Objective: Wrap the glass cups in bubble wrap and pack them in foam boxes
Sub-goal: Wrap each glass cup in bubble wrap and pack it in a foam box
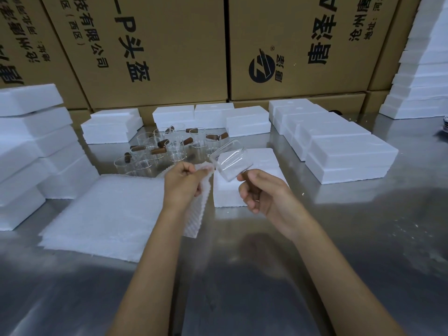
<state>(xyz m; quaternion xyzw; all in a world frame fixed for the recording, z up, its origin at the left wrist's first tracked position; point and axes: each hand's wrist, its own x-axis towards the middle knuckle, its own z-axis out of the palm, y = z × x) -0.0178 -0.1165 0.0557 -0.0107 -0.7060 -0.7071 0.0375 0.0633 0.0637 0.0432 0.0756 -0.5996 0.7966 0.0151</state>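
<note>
Glass, clear and ribbed, is what the right hand (260,190) carries: it grips one glass cup (231,163) by its brown wooden handle, fingers curled round it, so the fragile body stays untouched and tilts up and away toward the left. The left hand (181,180) pinches the top edge of a bubble wrap sheet (197,209), letting it hang just beside the cup, likely so the cup can be rolled into it. Both are held above a white foam box (252,166) lying near centre, probably the one meant to take the wrapped cup.

A stack of bubble wrap (104,214) lies near left, within easy reach. Further back, unwrapped cups (164,146) stand clustered together. More foam boxes (339,151) are lined up at far right, with others piled at left. All rests on a shiny metal table (266,275) showing soft reflections. Large brown cardboard cartons (157,49) with black print wall off the far side.
</note>
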